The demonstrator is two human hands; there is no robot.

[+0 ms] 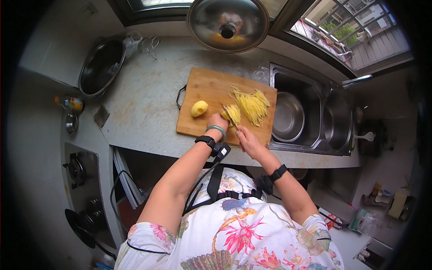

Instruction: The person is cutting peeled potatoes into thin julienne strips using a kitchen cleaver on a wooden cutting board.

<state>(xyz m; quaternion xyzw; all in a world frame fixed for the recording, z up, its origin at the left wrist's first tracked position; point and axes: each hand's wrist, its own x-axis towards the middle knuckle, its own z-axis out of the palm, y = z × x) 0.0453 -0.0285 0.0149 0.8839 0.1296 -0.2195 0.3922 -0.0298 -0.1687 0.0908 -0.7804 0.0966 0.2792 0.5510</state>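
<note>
A wooden cutting board [209, 84] with a black handle lies on the counter. My right hand [249, 141] grips a kitchen knife [229, 114], its blade angled up and to the left. Under my left hand [216, 123] is a piece of peeled potato [225, 115], pressed to the board beside the blade; my fingers partly hide it. Fresh yellow shreds [234, 113] lie just right of the knife. Farther right spreads a larger pile of potato shreds [252, 104]. To the left of my left hand rests a peeled potato [199, 108] with a cut face.
Right of the board is a double steel sink [314, 144] with a metal basin [288, 116] and a faucet [357, 81]. A large pan lid [227, 25] leans at the window. A wok [103, 67], a bottle [69, 103] and a gas stove [82, 189] are leftward.
</note>
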